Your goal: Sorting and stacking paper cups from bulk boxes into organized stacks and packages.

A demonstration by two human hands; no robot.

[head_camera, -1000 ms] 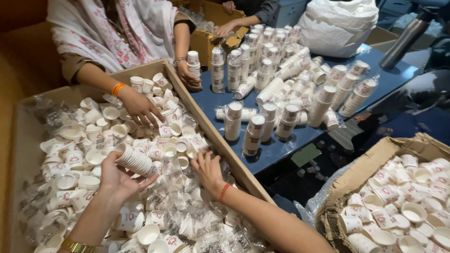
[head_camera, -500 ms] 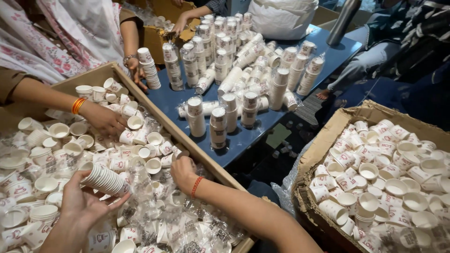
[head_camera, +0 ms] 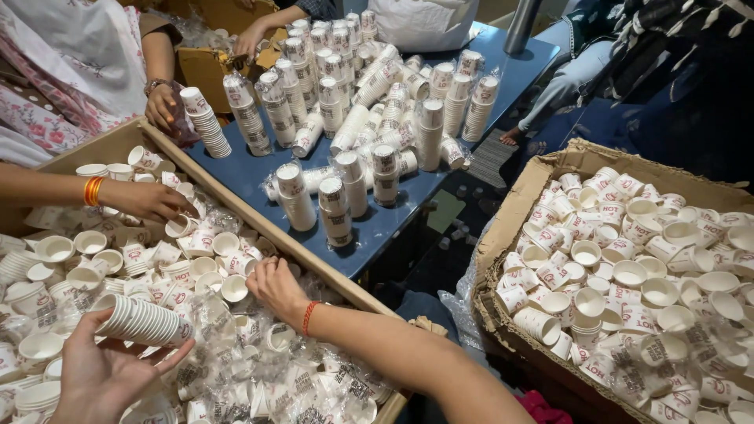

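Left hand is clasping a nested stack of paper cups; right hand is pinching a loose cup. Wrapped stacks are filling the blue table; many loose cups are remaining in the carton.

The left hand is cut off by the bottom edge; print on cups is unreadable.

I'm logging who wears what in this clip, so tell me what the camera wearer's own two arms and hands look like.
Both arms are bare, with no sleeves in view and no gloves. The right hand has a thin red thread band around the wrist. The left hand shows no ring or band in the visible part; its wrist is cut off by the frame edge.
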